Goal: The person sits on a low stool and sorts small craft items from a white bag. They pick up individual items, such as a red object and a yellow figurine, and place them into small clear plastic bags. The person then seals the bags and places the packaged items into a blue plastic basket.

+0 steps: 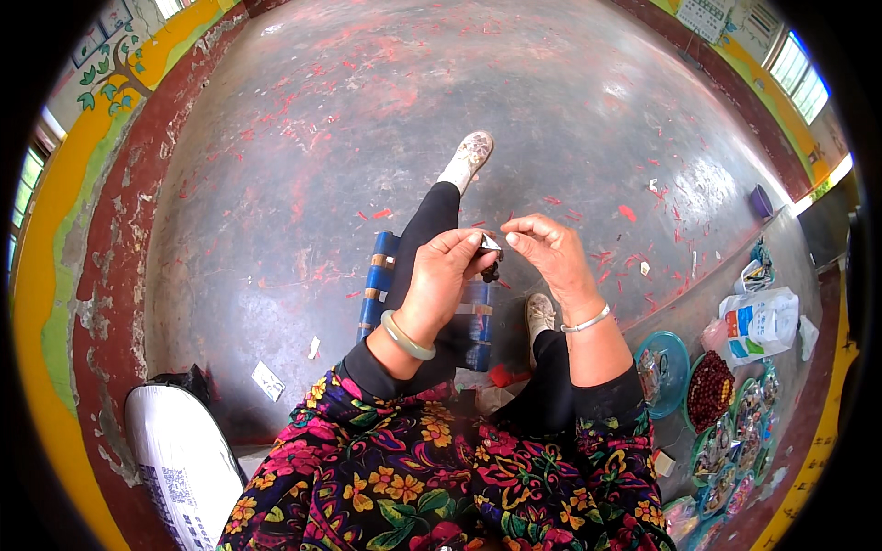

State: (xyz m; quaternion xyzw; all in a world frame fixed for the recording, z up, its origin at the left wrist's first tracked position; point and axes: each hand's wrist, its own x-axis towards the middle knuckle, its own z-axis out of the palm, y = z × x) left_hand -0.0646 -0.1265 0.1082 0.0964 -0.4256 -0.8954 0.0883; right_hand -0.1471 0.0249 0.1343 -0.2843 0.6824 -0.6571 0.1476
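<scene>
My left hand [443, 275] is closed in a pinch on a small dark beaded piece [492, 268], with a pale, pointed bit [490, 243] showing at its top. The dark part hangs just below my fingertips. Close by on the right, my right hand [549, 254] has its thumb and index finger bent together, level with the pale tip. Whatever lies between those fingers, perhaps something thin, is too small to make out. Both hands are raised over my lap.
Blue cylinders [378, 280] stand under my legs. At right are a teal basket [682, 367], dark red beads [711, 390], several trays of small items [735, 436], a white plastic bag [767, 321] and a purple basin [761, 201]. A white sack [175, 441] leans lower left. Red scraps litter the floor.
</scene>
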